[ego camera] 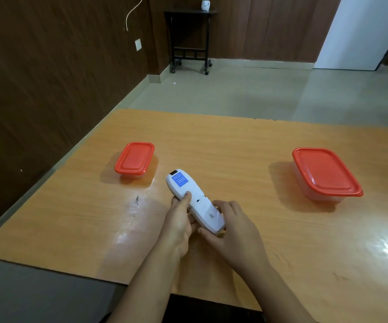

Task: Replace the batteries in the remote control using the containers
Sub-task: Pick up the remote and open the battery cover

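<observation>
- White remote control (194, 201) held back side up, just above the orange wood-grain counter (235, 145), near its front middle, angled with the far end toward the upper left.
- Blue label (179, 179) on the far half of the remote's back, small dark window at the far tip.
- Battery cover (208, 212) on the near half, seam visible across the body, cover apparently on; whether fully latched, cannot tell.
- Left hand (180, 226) wrapped around the remote's left edge from below, thumb pressed flat on the back just beyond the seam: grip closed on the remote.
- Right hand (233, 231) cupped around the near end, fingers curled along the right edge and under the tip: grip closed on the same remote.
- Small container (134, 160) with red lid to the left, standing on the counter, lid on, close to the remote's far end but apart from it.
- Larger container (326, 174) with red lid to the right, lid on, well apart from the hands.
- Contents of both containers not discernible.
- Small dark scuff (137, 199) on the counter left of the left hand.
- Black side table (190, 40) on wheels against the far wall, white pot on top.
</observation>
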A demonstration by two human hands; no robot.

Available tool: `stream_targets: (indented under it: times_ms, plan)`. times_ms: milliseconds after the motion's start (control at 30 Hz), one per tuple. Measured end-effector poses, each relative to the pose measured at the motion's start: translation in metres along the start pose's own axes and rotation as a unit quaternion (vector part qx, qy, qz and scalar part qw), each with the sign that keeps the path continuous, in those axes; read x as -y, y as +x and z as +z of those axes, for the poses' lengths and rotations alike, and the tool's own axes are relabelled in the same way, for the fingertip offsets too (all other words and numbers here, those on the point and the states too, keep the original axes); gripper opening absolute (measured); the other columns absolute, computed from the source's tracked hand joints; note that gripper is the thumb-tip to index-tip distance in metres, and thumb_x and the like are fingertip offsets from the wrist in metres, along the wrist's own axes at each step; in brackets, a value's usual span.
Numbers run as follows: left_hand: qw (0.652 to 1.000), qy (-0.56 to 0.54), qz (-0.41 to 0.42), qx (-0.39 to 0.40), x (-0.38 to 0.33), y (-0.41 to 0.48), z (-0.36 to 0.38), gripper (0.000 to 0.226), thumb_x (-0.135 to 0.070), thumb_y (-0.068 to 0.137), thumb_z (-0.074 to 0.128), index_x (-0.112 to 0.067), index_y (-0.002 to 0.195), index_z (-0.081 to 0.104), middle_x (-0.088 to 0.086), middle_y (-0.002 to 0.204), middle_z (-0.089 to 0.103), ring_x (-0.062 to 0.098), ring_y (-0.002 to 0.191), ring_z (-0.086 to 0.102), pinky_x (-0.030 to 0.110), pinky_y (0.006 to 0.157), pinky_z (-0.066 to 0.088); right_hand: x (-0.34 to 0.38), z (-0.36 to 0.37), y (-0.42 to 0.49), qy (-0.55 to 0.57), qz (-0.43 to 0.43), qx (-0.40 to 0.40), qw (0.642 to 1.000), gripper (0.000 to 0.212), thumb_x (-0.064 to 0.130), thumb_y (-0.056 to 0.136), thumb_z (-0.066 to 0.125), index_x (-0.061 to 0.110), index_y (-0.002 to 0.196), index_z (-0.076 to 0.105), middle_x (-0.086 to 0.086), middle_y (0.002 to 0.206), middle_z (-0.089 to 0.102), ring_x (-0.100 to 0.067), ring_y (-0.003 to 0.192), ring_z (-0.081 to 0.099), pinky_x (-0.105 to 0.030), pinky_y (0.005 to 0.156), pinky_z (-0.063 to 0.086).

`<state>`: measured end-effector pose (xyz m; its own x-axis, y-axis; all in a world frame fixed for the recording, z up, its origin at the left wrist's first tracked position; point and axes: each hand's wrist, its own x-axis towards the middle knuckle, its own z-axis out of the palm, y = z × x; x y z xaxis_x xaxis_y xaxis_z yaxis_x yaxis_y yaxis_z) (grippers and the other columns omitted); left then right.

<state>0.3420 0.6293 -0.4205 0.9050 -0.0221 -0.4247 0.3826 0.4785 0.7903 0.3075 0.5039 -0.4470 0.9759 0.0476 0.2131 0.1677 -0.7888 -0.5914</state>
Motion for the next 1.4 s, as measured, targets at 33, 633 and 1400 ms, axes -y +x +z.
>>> stream_targets:
  times_ms: [33, 633, 1400]
  plan:
    - [1.000, 0.005, 0.005, 0.006, -0.001, 0.000, 0.000, 0.029, -0.025, 0.100, 0.040, -0.022, 0.128, 0.047, 0.009, 0.104, 0.069, 0.022, 0.085, 0.067, 0.036, 0.074, 0.051, 0.000, 0.000, 0.000, -0.004, -0.003, -0.010, 1.000, 0.058, 0.054, 0.073, 0.061, 0.031, 0.125, 0.049, 0.012, 0.105, 0.050, -0.009, 0.089, 0.056, -0.025, 0.065, 0.043]
    - [0.995, -0.090, 0.007, -0.050, -0.018, 0.013, -0.020, 0.037, -0.027, 0.100, 0.037, -0.013, 0.134, 0.044, 0.012, 0.103, 0.068, 0.026, 0.095, 0.064, 0.041, 0.080, 0.053, -0.053, -0.035, 0.018, -0.047, 0.129, -0.117, 0.984, 0.046, 0.033, 0.075, 0.071, 0.021, 0.118, 0.061, -0.003, 0.106, 0.061, -0.026, 0.100, 0.056, -0.030, 0.075, 0.038]
    - [0.998, 0.014, -0.058, 0.011, -0.012, 0.004, -0.009, 0.038, -0.035, 0.096, 0.045, -0.015, 0.126, 0.057, 0.007, 0.088, 0.071, 0.020, 0.072, 0.067, 0.031, 0.061, 0.054, 0.018, 0.002, 0.016, 0.039, -0.144, -0.113, 0.982, 0.016, 0.016, 0.082, 0.054, 0.017, 0.097, 0.058, 0.004, 0.091, 0.061, -0.018, 0.084, 0.054, -0.033, 0.072, 0.044]
